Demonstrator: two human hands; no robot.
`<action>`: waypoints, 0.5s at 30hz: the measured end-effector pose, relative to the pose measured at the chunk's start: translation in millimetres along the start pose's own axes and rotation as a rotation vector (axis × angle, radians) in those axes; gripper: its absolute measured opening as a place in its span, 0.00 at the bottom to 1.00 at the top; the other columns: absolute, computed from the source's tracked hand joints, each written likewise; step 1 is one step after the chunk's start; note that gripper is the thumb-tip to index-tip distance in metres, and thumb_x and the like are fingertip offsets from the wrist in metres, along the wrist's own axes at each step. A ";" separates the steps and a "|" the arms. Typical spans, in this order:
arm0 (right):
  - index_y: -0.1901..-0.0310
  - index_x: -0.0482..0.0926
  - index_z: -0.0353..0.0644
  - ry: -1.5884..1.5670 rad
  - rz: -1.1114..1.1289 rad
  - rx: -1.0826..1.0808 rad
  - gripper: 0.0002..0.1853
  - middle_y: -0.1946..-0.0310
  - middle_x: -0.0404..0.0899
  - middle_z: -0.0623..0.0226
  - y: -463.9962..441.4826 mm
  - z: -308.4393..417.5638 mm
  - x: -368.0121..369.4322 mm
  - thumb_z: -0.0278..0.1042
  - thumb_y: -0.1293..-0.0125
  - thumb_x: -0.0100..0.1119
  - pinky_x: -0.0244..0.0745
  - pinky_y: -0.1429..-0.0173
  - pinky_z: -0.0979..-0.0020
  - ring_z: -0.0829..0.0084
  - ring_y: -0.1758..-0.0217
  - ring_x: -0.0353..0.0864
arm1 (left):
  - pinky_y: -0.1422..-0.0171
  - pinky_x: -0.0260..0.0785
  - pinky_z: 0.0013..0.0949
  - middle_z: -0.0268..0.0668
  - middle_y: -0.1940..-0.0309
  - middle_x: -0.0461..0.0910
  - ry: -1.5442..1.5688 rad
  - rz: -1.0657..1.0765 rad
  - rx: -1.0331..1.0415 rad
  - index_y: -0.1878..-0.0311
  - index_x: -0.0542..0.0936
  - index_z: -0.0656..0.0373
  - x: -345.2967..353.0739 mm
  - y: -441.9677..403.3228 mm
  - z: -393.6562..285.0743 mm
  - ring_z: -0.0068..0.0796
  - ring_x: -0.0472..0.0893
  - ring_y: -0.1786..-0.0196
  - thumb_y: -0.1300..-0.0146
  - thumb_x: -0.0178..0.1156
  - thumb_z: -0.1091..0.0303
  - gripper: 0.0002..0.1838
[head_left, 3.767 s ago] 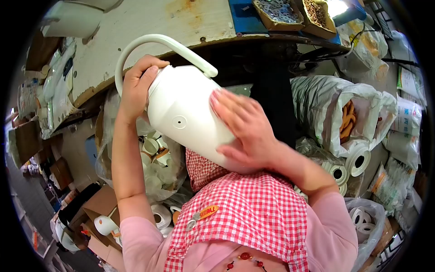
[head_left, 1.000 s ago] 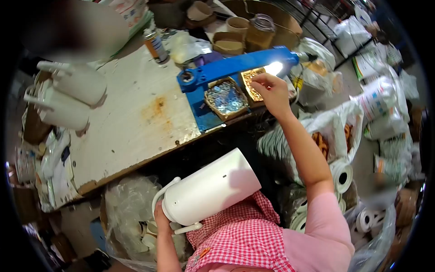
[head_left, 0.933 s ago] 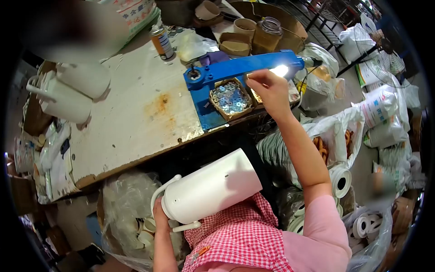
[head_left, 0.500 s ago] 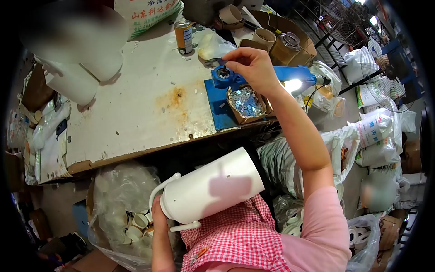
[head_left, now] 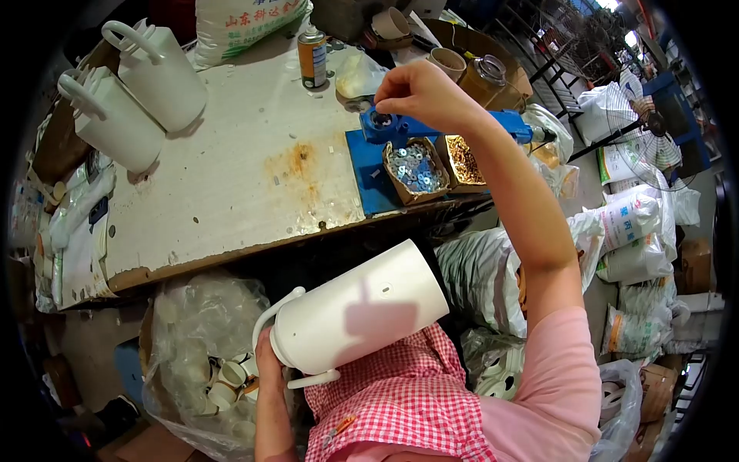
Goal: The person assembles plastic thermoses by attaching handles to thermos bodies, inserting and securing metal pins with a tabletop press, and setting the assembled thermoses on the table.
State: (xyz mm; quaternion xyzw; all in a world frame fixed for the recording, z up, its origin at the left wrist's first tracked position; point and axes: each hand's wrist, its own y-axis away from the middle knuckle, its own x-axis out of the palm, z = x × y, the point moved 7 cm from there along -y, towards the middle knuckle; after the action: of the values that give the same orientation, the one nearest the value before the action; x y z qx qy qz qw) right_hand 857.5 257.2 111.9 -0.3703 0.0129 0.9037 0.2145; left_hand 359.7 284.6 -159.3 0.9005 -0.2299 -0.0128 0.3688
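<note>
My left hand (head_left: 269, 360) grips a white jug (head_left: 362, 312) by its handle end, partly hidden behind it. The jug lies tilted over my lap, its wide end toward the upper right, with a small slot in its side. Over the workbench, my right hand (head_left: 427, 96) is pinched just above the round socket of a blue metal fixture (head_left: 382, 127); whatever its fingertips hold is too small to make out. Below that hand sit a box of washers (head_left: 418, 169) and a box of small brass-coloured parts (head_left: 464, 163).
Two white jugs (head_left: 163, 77) stand at the bench's far left. A spray can (head_left: 312, 58), a plastic bag (head_left: 360, 75) and a printed sack (head_left: 246, 31) are at the back. A plastic-lined bin (head_left: 200, 323) of white parts is below left; sacks (head_left: 493, 269) and a fan (head_left: 654, 127) are right.
My right hand has risen slightly from the fixture's socket, uncovering the box of brass-coloured parts. The jug has rolled a little, so its slot shows more. The blur over the far-left jugs is gone.
</note>
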 end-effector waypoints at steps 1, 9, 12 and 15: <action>0.61 0.86 0.32 0.027 0.013 -0.010 0.10 0.71 0.87 0.64 -1.8 -0.1 2.0 0.30 0.40 0.70 0.78 0.58 0.73 0.78 0.67 0.83 | 0.49 0.77 0.33 0.36 0.51 0.84 -0.009 -0.029 0.000 0.41 0.79 0.59 -1.9 -1.2 1.3 0.28 0.84 0.52 0.22 0.45 0.55 0.22; 0.59 0.84 0.31 -0.278 -0.062 0.004 0.07 0.69 0.86 0.65 12.8 -8.2 -1.8 0.25 0.37 0.66 0.80 0.60 0.74 0.79 0.67 0.84 | 0.51 0.77 0.30 0.35 0.53 0.85 -0.036 -0.041 0.025 0.41 0.80 0.58 -0.4 5.3 -3.3 0.26 0.84 0.53 0.22 0.47 0.54 0.21; 0.60 0.84 0.31 -0.206 -0.005 -0.014 0.06 0.69 0.85 0.66 9.8 -3.9 -3.2 0.24 0.36 0.66 0.80 0.59 0.76 0.80 0.67 0.83 | 0.50 0.78 0.31 0.35 0.53 0.85 -0.021 -0.028 -0.007 0.41 0.79 0.58 4.9 3.6 -6.3 0.27 0.85 0.53 0.22 0.46 0.54 0.21; 0.61 0.84 0.32 -0.137 0.017 0.009 0.04 0.71 0.84 0.68 7.1 -1.2 -1.7 0.24 0.35 0.65 0.80 0.59 0.77 0.81 0.68 0.82 | 0.51 0.78 0.31 0.35 0.53 0.85 -0.052 -0.042 -0.025 0.41 0.79 0.58 6.3 3.8 -4.9 0.27 0.85 0.53 0.21 0.45 0.54 0.21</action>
State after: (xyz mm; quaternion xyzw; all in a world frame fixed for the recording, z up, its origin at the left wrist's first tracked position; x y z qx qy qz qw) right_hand 856.5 249.9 111.2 -0.3066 0.0057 0.9286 0.2088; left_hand 364.8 282.9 -152.3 0.8998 -0.2202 -0.0468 0.3737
